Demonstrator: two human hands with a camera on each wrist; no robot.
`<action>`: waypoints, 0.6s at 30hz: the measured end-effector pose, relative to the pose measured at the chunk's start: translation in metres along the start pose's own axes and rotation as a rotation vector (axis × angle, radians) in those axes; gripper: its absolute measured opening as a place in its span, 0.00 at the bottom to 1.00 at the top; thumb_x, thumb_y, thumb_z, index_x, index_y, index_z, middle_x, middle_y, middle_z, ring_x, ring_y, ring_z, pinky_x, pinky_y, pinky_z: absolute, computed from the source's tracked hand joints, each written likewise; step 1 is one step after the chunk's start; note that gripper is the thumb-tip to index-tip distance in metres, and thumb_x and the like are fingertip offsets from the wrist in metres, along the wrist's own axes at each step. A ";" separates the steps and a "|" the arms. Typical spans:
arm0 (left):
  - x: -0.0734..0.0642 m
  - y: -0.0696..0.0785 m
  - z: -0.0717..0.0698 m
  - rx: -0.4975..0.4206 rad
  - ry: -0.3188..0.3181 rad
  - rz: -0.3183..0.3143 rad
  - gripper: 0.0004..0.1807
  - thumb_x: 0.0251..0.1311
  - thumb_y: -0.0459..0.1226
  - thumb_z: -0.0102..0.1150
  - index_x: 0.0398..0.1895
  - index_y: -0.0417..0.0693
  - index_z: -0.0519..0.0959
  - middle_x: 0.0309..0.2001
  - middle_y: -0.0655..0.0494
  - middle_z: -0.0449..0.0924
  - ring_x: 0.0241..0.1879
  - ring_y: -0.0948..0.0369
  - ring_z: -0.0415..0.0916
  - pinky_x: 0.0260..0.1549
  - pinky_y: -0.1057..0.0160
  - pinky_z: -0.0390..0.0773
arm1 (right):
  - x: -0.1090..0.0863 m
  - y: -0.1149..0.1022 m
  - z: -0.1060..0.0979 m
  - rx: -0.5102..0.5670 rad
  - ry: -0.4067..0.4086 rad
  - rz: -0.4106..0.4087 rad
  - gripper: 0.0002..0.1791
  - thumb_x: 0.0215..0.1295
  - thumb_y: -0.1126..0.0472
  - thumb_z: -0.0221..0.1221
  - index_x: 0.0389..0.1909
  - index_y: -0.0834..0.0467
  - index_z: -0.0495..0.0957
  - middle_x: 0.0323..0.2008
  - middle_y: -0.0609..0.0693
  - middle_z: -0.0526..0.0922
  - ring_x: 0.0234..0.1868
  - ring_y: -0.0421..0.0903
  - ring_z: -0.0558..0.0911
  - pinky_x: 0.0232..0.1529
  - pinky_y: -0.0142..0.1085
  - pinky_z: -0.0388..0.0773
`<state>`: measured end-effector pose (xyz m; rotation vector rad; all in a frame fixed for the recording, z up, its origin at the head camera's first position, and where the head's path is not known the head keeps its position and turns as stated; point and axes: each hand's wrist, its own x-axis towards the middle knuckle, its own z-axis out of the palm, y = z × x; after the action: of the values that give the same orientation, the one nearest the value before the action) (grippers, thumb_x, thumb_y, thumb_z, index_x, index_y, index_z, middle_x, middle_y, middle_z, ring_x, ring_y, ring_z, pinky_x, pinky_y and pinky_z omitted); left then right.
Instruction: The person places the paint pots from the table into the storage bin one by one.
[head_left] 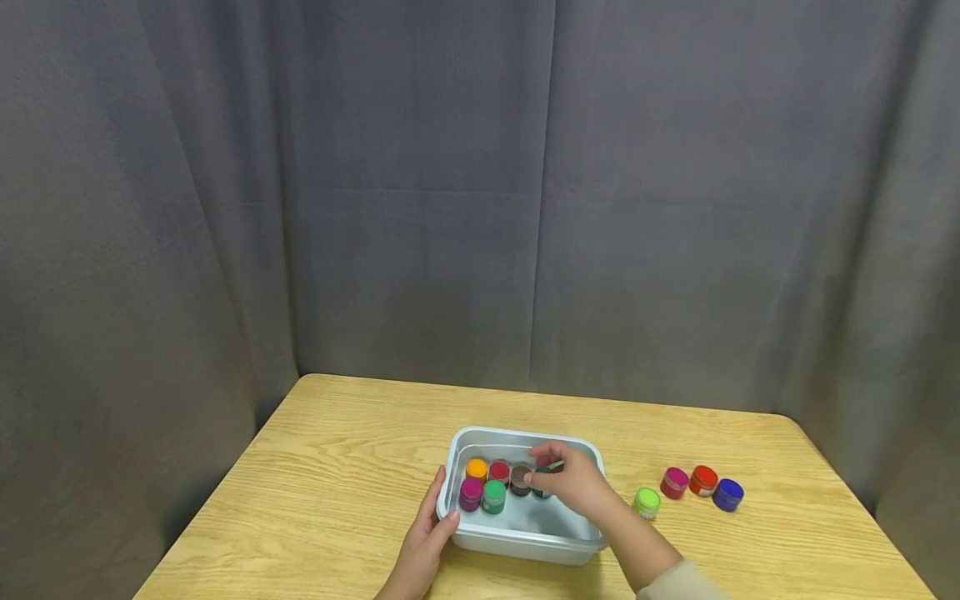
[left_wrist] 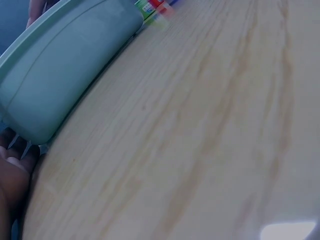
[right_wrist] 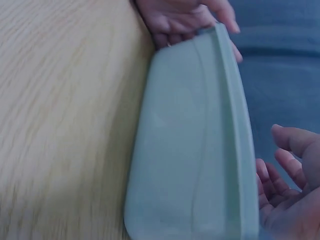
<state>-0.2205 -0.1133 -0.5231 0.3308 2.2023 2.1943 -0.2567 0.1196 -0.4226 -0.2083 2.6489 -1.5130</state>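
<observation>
Steadily, the left hand (head_left: 423, 542) gripped the tub (head_left: 517, 546) at its left end, its thumb over the rim and its fingers against the outer wall; the right hand (head_left: 573, 482) hung over the tub's right half, its thumb and fingers spread with a gap between them, above a dark green jar (head_left: 542, 495) partly hidden by that hand; inside the tub, an orange jar (head_left: 476, 469), a red jar (head_left: 498, 473), a brown jar (head_left: 521, 480) and the dark green one made the far row, running from the tub's left end toward its right; a purple jar (head_left: 471, 493) and a green jar (head_left: 494, 497) stood in the tub's near row, at the left; just right of the tub was a lime jar (head_left: 647, 502); farther right of it stood a pink jar (head_left: 674, 483), a scarlet jar (head_left: 703, 481) and a blue jar (head_left: 728, 495); under the tub lay a wooden table (head_left: 315, 500), and beyond it hung a grey curtain (head_left: 420, 208).
</observation>
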 end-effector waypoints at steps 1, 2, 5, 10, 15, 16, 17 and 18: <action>0.000 0.000 0.000 0.001 0.000 -0.002 0.36 0.73 0.39 0.46 0.79 0.51 0.45 0.79 0.42 0.36 0.77 0.41 0.35 0.72 0.46 0.43 | -0.001 0.002 -0.004 -0.004 0.013 -0.004 0.21 0.57 0.64 0.68 0.51 0.64 0.79 0.46 0.60 0.82 0.41 0.46 0.82 0.38 0.39 0.84; 0.000 -0.001 0.000 0.003 0.001 -0.004 0.36 0.73 0.40 0.46 0.79 0.51 0.45 0.79 0.42 0.36 0.77 0.41 0.35 0.72 0.45 0.43 | -0.003 0.003 -0.009 0.003 0.024 -0.001 0.21 0.57 0.63 0.68 0.51 0.64 0.79 0.46 0.60 0.82 0.41 0.46 0.82 0.39 0.40 0.84; 0.000 -0.001 0.000 0.004 0.006 -0.009 0.36 0.73 0.40 0.46 0.79 0.51 0.45 0.79 0.43 0.36 0.78 0.41 0.35 0.73 0.45 0.43 | -0.008 0.008 -0.024 0.011 0.075 0.024 0.20 0.58 0.63 0.67 0.52 0.64 0.79 0.47 0.59 0.82 0.42 0.46 0.82 0.42 0.40 0.84; 0.000 0.000 0.001 0.004 0.029 -0.021 0.36 0.72 0.40 0.47 0.79 0.52 0.47 0.79 0.44 0.39 0.77 0.41 0.36 0.73 0.42 0.43 | -0.016 0.024 -0.053 0.016 0.126 0.064 0.22 0.62 0.60 0.65 0.55 0.64 0.76 0.51 0.60 0.80 0.48 0.49 0.81 0.48 0.41 0.84; 0.000 0.000 0.001 0.009 0.035 -0.016 0.36 0.72 0.40 0.47 0.79 0.52 0.47 0.79 0.44 0.40 0.77 0.40 0.37 0.73 0.41 0.44 | -0.024 0.049 -0.079 -0.056 0.180 0.070 0.24 0.66 0.55 0.62 0.58 0.63 0.75 0.54 0.61 0.79 0.54 0.54 0.79 0.52 0.45 0.82; 0.000 0.000 0.001 0.012 0.034 -0.013 0.36 0.72 0.40 0.47 0.79 0.51 0.47 0.79 0.44 0.40 0.77 0.40 0.37 0.73 0.42 0.44 | -0.026 0.054 -0.083 -0.070 0.191 0.080 0.24 0.66 0.54 0.61 0.59 0.63 0.74 0.55 0.62 0.79 0.55 0.55 0.78 0.52 0.45 0.82; -0.001 0.000 0.001 0.015 0.033 -0.012 0.36 0.72 0.40 0.47 0.79 0.51 0.47 0.79 0.44 0.39 0.77 0.40 0.37 0.73 0.42 0.44 | -0.028 0.059 -0.086 -0.081 0.194 0.092 0.25 0.67 0.52 0.61 0.59 0.63 0.74 0.57 0.62 0.78 0.57 0.56 0.77 0.53 0.46 0.81; -0.001 0.000 0.001 0.016 0.032 -0.012 0.36 0.72 0.40 0.47 0.79 0.51 0.47 0.79 0.44 0.39 0.77 0.40 0.38 0.73 0.42 0.44 | -0.030 0.064 -0.090 -0.087 0.195 0.103 0.26 0.68 0.52 0.60 0.60 0.63 0.73 0.58 0.63 0.76 0.59 0.58 0.75 0.55 0.48 0.80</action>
<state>-0.2196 -0.1127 -0.5231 0.2835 2.2334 2.1923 -0.2442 0.2324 -0.4317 0.0733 2.8277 -1.4567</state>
